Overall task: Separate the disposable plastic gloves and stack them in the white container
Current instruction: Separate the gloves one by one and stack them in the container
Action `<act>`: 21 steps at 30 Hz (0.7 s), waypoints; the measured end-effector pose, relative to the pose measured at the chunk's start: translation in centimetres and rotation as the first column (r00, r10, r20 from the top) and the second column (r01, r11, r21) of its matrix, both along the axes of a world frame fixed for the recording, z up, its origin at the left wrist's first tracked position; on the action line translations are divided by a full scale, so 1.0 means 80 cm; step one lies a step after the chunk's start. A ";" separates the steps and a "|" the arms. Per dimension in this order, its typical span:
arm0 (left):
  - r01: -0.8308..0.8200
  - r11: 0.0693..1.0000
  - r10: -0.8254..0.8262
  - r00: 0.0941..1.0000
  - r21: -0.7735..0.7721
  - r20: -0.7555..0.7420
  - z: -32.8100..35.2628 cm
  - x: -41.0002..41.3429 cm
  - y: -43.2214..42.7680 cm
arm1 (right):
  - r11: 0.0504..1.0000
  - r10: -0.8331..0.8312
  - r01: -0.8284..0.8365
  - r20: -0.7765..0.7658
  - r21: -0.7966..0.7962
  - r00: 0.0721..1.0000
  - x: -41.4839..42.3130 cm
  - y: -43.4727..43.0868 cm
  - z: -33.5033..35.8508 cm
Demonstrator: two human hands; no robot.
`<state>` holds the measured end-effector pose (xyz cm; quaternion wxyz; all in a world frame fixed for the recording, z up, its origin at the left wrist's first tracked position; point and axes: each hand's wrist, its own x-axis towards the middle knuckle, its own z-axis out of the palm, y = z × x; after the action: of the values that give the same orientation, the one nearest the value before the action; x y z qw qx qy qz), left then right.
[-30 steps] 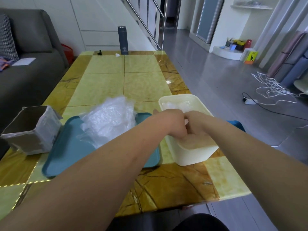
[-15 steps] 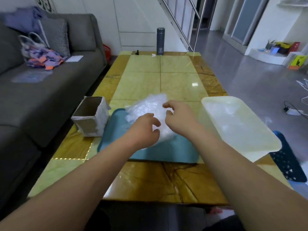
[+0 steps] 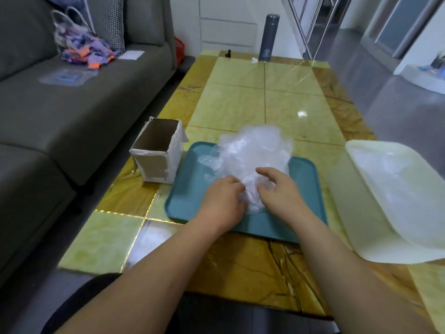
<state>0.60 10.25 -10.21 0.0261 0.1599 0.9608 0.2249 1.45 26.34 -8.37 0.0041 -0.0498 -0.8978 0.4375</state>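
At the pile's 6 o'clock edge, pinching clear film with the curled fingers (image 3: 237, 189) of the left hand (image 3: 222, 201); gripping the same film with the bent fingers of the right hand (image 3: 281, 191), just beside at 3 o'clock. Heaped on the teal tray (image 3: 185, 189): the disposable plastic gloves (image 3: 252, 150). At the tray's 3 o'clock, near: white container (image 3: 356, 201), clear film inside. At 9 o'clock, just beside: 1 open cardboard box (image 3: 156, 150). At 12 o'clock, well apart on the table (image 3: 240, 104): 1 dark flask (image 3: 268, 37).

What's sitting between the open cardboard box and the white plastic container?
The teal rectangular plastic tray, carrying the crumpled pile of clear plastic gloves, as the head view shows.
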 end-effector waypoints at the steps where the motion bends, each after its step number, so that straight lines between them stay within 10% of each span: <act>1: -0.019 1.000 0.020 1.000 0.015 -0.010 0.003 -0.002 -0.001 | 1.000 -0.007 0.007 -0.011 -0.011 1.000 0.001 0.001 0.002; 9: -0.166 0.964 0.158 0.986 0.209 0.054 0.021 -0.007 -0.002 | 1.000 -0.012 0.013 -0.068 0.009 0.998 0.018 0.021 0.005; 14: -0.306 0.746 0.243 0.952 0.592 0.186 0.054 0.001 -0.013 | 0.997 0.079 -0.079 -0.046 -0.010 0.996 0.032 0.030 0.022; 21: -0.415 0.519 -0.203 0.789 0.747 0.580 0.082 0.011 -0.037 | 0.990 0.071 -0.097 -0.231 -0.104 0.970 0.049 0.020 0.056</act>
<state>1.52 7.27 -3.67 0.2343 0.0081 0.6724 0.7020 5.39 27.98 -3.88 0.0852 0.0386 -0.8662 0.4908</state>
